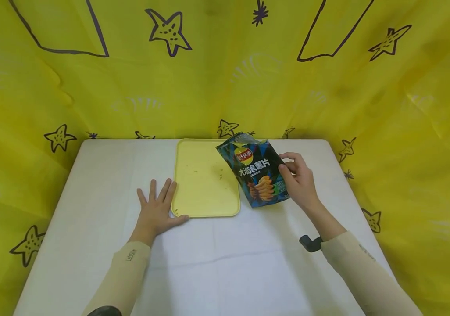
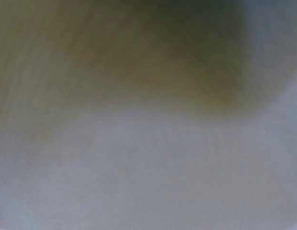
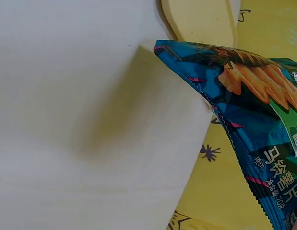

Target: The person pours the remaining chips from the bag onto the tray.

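Note:
A dark blue potato chip bag (image 1: 258, 173), torn open along its top, is held tilted by my right hand (image 1: 300, 179), thumb on the front and fingers behind its right edge. In the right wrist view the bag's bottom seal (image 3: 230, 129) hangs above the white cloth, casting a shadow. My left hand (image 1: 157, 210) lies with fingers spread beside the yellow tray (image 1: 205, 184), its thumb at the near left corner. A few small crumbs (image 1: 221, 173) lie on the tray. The left wrist view shows only blur.
The white-covered table (image 1: 225, 263) carries the tray near its far edge. A yellow curtain (image 1: 209, 79) with starfish drawings hangs behind and along both sides. A dark wrist camera (image 1: 310, 243) sticks out from the right sleeve.

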Tool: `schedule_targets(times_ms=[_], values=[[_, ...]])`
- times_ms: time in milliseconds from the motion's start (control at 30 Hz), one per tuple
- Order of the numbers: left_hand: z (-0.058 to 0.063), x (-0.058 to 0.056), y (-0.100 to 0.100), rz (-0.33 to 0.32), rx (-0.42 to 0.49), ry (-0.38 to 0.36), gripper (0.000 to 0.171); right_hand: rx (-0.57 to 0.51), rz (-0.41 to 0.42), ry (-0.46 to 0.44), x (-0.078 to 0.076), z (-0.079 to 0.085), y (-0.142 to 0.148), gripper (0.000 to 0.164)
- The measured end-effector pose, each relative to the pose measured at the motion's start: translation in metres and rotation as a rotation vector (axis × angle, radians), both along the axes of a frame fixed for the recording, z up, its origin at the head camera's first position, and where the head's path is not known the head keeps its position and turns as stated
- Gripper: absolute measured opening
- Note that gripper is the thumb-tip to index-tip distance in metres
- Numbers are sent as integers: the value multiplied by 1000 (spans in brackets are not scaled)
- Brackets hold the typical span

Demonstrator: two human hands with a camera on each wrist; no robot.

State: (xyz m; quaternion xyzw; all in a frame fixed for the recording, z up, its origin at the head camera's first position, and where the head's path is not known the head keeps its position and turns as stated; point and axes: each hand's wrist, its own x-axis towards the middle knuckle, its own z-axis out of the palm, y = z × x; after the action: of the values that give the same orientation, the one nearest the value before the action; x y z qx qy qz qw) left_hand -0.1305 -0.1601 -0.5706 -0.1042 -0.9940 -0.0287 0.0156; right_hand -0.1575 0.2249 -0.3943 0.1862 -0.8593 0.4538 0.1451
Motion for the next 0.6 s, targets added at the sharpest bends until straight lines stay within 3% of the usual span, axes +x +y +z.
schedule_targets(times_ms=[233, 467, 600], values=[[0, -1, -2, -9, 3, 11, 113, 15, 19, -9, -5, 9, -3, 25], [1, 0, 0, -8, 11, 15, 112, 71, 53, -32, -19, -4, 1, 25], [2, 1, 1, -6, 12, 21, 112, 133, 70, 1, -23, -1, 0, 26]])
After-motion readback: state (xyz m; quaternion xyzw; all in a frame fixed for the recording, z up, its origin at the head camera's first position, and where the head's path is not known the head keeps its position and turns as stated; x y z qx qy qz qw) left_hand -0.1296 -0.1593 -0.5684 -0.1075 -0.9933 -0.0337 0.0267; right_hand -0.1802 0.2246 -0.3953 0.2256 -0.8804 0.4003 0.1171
